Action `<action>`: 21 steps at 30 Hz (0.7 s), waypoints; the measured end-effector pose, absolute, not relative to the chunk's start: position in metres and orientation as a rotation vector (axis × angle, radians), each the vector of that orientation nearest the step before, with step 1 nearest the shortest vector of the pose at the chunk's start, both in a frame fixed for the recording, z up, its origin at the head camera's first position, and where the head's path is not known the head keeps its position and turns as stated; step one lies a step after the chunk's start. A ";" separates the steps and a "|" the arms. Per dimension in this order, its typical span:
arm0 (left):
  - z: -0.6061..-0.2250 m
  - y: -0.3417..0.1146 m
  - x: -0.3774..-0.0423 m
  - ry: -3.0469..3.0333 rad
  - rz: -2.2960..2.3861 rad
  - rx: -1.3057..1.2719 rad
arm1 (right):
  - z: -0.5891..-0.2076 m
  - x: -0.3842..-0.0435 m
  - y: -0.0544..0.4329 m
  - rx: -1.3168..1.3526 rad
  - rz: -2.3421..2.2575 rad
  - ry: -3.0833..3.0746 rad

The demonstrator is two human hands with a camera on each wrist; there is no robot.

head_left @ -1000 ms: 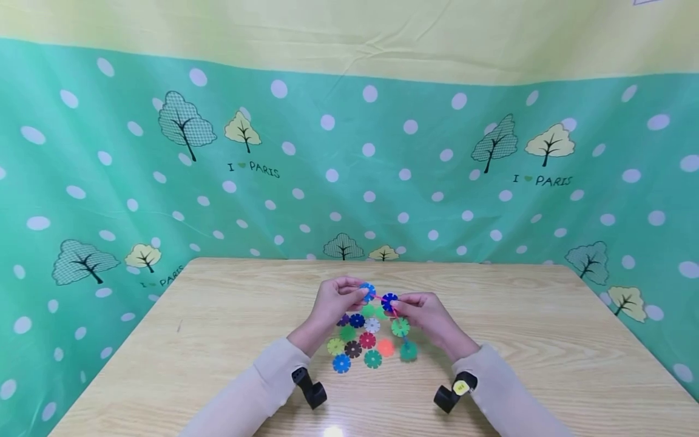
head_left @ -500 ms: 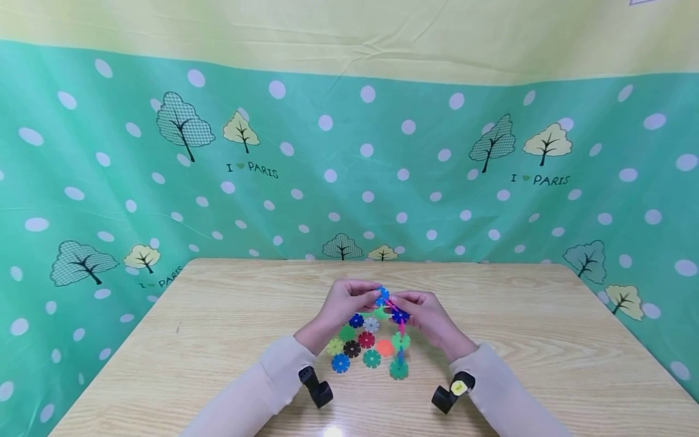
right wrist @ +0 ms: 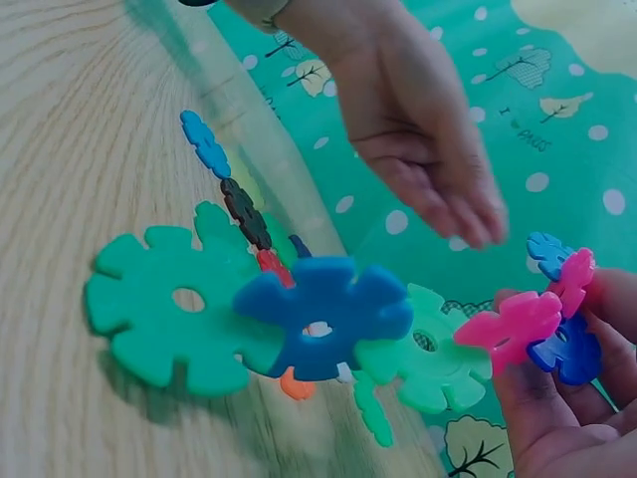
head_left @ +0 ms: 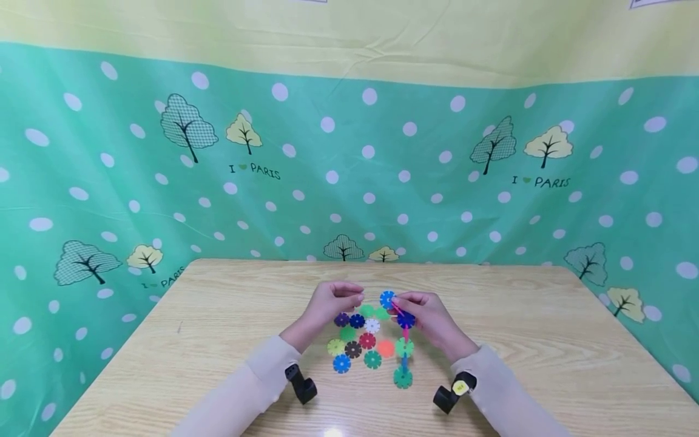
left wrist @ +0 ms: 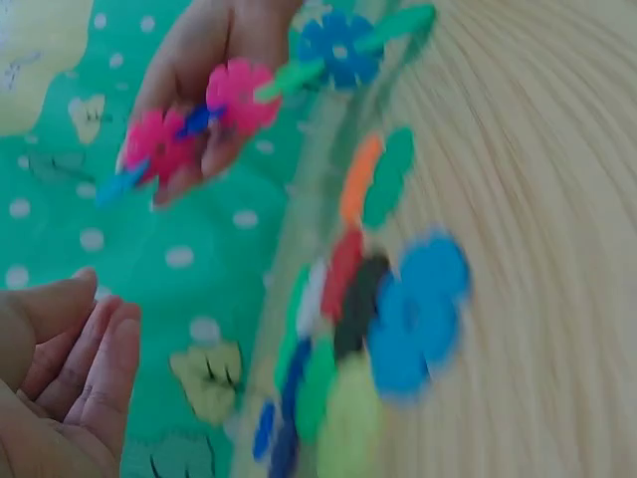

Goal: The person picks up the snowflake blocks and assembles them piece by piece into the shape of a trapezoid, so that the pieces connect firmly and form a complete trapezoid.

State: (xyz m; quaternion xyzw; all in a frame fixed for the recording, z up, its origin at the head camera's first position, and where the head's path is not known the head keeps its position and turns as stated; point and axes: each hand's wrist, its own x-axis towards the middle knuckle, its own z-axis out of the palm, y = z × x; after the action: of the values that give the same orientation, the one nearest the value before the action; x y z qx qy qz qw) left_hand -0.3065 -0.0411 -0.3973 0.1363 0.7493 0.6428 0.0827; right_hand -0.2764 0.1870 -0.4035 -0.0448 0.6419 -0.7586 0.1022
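The right hand of a person pinches a chain of slotted plastic discs near its upper end above a wooden table, while the left hand hovers just beside it, fingers near the thumb and holding nothing. Fingers and thumb close around the dark blue disc and its pink neighbors, a spot that likely steadies the newest-looking joints and leaves the light blue disc at the top free of the grip.

The remainder trails down toward the person: a light green disc, a blue disc and, last, a green disc. Neighboring discs sit crosswise, slot in slot, which presumably keeps the string together though only one hand holds it. Whether the lowest disc touches the table cannot be told.

Loose discs lie flat between the hands, among them a red disc, an orange disc and, closest to the person, a bright blue disc. Grouped there, they appear placed within easy reach of either hand. A polka-dot cloth hangs behind.
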 end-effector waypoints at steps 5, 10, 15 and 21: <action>-0.409 -0.064 -0.315 2.309 1.842 0.277 | -0.404 -0.277 0.189 -0.153 -2.217 1.918; -0.425 -0.074 -0.323 2.304 1.789 0.154 | -0.405 -0.278 0.190 -0.163 -2.207 1.920; -0.432 -0.078 -0.326 2.352 1.660 0.240 | -0.405 -0.278 0.190 -0.154 -2.201 1.931; -0.435 -0.081 -0.331 2.411 1.525 0.375 | -0.404 -0.279 0.189 -0.136 -2.217 1.919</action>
State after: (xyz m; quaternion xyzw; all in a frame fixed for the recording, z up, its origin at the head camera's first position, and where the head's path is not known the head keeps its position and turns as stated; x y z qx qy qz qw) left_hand -0.3306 -0.0810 -0.4349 0.1292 0.8306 0.5253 0.1319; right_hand -0.2790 0.1892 -0.4043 -0.0460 0.6504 -0.7512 0.1028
